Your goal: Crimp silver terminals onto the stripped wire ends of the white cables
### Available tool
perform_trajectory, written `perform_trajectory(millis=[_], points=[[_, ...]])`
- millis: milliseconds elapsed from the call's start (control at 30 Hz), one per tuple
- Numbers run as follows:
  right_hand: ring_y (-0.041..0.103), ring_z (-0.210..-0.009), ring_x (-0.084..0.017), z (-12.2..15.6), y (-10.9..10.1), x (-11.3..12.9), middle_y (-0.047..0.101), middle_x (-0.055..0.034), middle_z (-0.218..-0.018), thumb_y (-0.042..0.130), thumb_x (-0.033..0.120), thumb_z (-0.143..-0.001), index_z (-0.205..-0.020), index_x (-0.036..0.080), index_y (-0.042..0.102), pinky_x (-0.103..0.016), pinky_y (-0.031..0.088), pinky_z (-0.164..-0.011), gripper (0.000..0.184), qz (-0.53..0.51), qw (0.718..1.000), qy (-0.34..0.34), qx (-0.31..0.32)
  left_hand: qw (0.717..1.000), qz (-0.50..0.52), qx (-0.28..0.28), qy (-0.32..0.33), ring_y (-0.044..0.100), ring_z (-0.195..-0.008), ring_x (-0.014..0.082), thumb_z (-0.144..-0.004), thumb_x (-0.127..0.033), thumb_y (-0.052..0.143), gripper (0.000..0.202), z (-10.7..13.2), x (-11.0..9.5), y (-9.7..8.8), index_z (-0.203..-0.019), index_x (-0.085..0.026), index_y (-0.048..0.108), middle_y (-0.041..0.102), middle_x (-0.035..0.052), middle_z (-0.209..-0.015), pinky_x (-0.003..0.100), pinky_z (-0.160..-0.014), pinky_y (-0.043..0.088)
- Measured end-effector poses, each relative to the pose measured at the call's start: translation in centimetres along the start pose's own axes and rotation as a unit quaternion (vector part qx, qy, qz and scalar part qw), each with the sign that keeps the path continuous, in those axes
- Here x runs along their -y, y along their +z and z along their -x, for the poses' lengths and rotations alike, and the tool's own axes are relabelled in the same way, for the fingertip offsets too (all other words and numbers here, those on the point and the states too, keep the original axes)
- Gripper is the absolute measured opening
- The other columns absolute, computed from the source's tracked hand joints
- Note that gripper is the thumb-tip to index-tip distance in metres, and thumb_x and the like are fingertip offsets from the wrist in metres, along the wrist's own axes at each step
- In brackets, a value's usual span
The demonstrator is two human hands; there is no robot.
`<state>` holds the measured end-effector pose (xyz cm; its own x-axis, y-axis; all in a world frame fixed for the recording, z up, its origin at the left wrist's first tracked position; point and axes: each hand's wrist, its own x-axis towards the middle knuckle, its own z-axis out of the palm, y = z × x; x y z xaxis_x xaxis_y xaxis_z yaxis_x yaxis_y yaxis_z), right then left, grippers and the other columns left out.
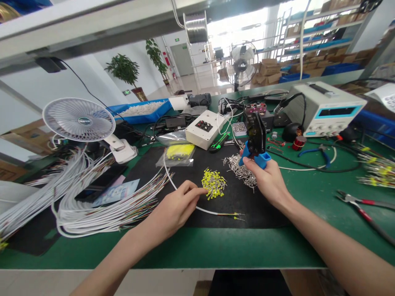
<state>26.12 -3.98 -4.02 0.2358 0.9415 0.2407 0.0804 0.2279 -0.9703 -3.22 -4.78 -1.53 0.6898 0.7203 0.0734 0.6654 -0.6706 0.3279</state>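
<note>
My left hand (182, 205) is at the left edge of a pile of yellow wire ferrules (214, 183), its finger and thumb tips together and touching the pile. Whatever they pinch is too small to make out. A white cable (206, 211) passes beneath this hand and ends on the black mat (191, 220) in stripped wires with yellow ferrules on them. My right hand (268, 181) is wrapped round the blue handles of a crimping tool (256, 135), held head up above a heap of bare metal terminals (242, 170).
White cables (101, 213) lie bundled at left beside a small fan (83, 120). Behind the mat are a bag of yellow ferrules (179, 152) and a switch box (204, 128). Red-handled cutters (361, 203), blue-handled pliers (321, 154) and a power supply (327, 109) occupy the right.
</note>
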Motion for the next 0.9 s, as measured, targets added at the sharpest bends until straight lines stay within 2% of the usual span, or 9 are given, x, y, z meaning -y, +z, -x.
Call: perform_trajectory(millis=[133, 300, 400, 500, 633, 700, 767, 833, 900], points=[[0.066, -0.114, -0.028, 0.4, 0.5, 0.4, 0.076, -0.0061, -0.114, 0.072, 0.047, -0.088, -0.112, 0.022, 0.075, -0.048, 0.045, -0.108, 0.035, -0.075, 0.997, 0.011, 0.018, 0.994, 0.099, -0.035, -0.027, 0.063, -0.092, 0.0169, -0.104, -0.025, 0.046, 0.019, -1.3, -0.1, -0.6, -0.112, -0.021, 0.062, 0.063, 0.0066, -0.110, 0.029, -0.080, 0.050], [0.062, -0.122, -0.028, 0.8, 1.3, 1.2, 0.073, -0.0067, -0.120, 0.076, 0.040, -0.087, -0.114, 0.022, 0.073, -0.050, 0.045, -0.111, 0.033, -0.197, 0.977, 0.069, 0.045, 0.959, 0.252, -0.093, -0.085, 0.067, -0.087, 0.0155, -0.098, -0.033, 0.062, 0.017, -3.4, -1.3, -0.9, -0.107, -0.022, 0.070, 0.071, 0.0028, -0.100, 0.026, -0.079, 0.052], [0.064, -0.112, -0.025, 1.0, 1.6, 2.0, 0.072, -0.0063, -0.112, 0.077, 0.042, -0.086, -0.106, 0.020, 0.073, -0.046, 0.056, -0.098, 0.030, -0.227, 0.966, 0.121, 0.030, 0.920, 0.353, -0.142, -0.098, 0.069, -0.083, 0.0153, -0.092, -0.035, 0.071, 0.018, -5.1, -2.2, -0.6, -0.104, -0.021, 0.073, 0.074, 0.0026, -0.096, 0.025, -0.076, 0.054], [0.064, -0.081, -0.018, 1.3, 1.9, 2.6, 0.067, -0.0039, -0.094, 0.073, 0.048, -0.087, -0.093, 0.017, 0.069, -0.036, 0.063, -0.066, 0.032, -0.240, 0.957, 0.159, 0.047, 0.893, 0.394, -0.198, -0.087, 0.068, -0.076, 0.0139, -0.089, -0.033, 0.075, 0.017, -6.9, -2.8, 0.2, -0.101, -0.021, 0.074, 0.074, 0.0017, -0.088, 0.023, -0.072, 0.054], [0.036, -0.042, -0.003, 1.5, 1.8, 3.0, 0.065, -0.0006, -0.089, 0.065, 0.050, -0.094, -0.087, 0.016, 0.065, -0.021, 0.042, -0.035, 0.035, -0.267, 0.937, 0.187, 0.121, 0.898, 0.362, -0.246, -0.036, 0.067, -0.078, 0.0131, -0.093, -0.025, 0.071, 0.008, -8.4, -3.5, 1.3, -0.099, -0.020, 0.074, 0.073, 0.0018, -0.090, 0.024, -0.075, 0.053], [0.024, -0.038, 0.000, 1.5, 1.7, 3.2, 0.061, 0.0032, -0.079, 0.068, 0.046, -0.093, -0.087, 0.016, 0.063, -0.017, 0.028, -0.033, 0.031, -0.280, 0.930, 0.200, 0.131, 0.905, 0.325, -0.272, 0.019, 0.067, -0.085, 0.0138, -0.093, -0.018, 0.070, 0.007, -8.7, -3.8, 1.7, -0.097, -0.020, 0.074, 0.071, 0.0026, -0.095, 0.025, -0.080, 0.053], [0.019, -0.038, 0.000, 1.6, 1.6, 3.3, 0.047, 0.0089, -0.060, 0.073, 0.041, -0.090, -0.087, 0.017, 0.063, -0.015, 0.020, -0.033, 0.026, -0.281, 0.924, 0.212, 0.147, 0.906, 0.292, -0.300, 0.065, 0.067, -0.090, 0.0141, -0.091, -0.011, 0.070, 0.012, -8.7, -3.8, 2.0, -0.097, -0.020, 0.074, 0.070, 0.0032, -0.097, 0.025, -0.082, 0.052], [0.018, -0.038, -0.001, 1.8, 1.6, 3.4, 0.034, 0.0118, -0.052, 0.076, 0.037, -0.088, -0.088, 0.017, 0.064, -0.016, 0.018, -0.034, 0.023, -0.271, 0.923, 0.220, 0.161, 0.906, 0.269, -0.317, 0.083, 0.066, -0.091, 0.0135, -0.089, -0.007, 0.071, 0.017, -8.5, -3.8, 2.2, -0.099, -0.020, 0.074, 0.068, 0.0033, -0.097, 0.024, -0.081, 0.052], [0.018, -0.039, -0.002, 1.9, 1.7, 3.3, 0.034, 0.0115, -0.052, 0.076, 0.036, -0.088, -0.090, 0.017, 0.066, -0.016, 0.018, -0.034, 0.022, -0.263, 0.924, 0.223, 0.163, 0.908, 0.256, -0.320, 0.088, 0.066, -0.090, 0.0127, -0.089, -0.005, 0.071, 0.018, -8.4, -3.7, 2.3, -0.100, -0.019, 0.073, 0.068, 0.0035, -0.097, 0.024, -0.081, 0.052]])
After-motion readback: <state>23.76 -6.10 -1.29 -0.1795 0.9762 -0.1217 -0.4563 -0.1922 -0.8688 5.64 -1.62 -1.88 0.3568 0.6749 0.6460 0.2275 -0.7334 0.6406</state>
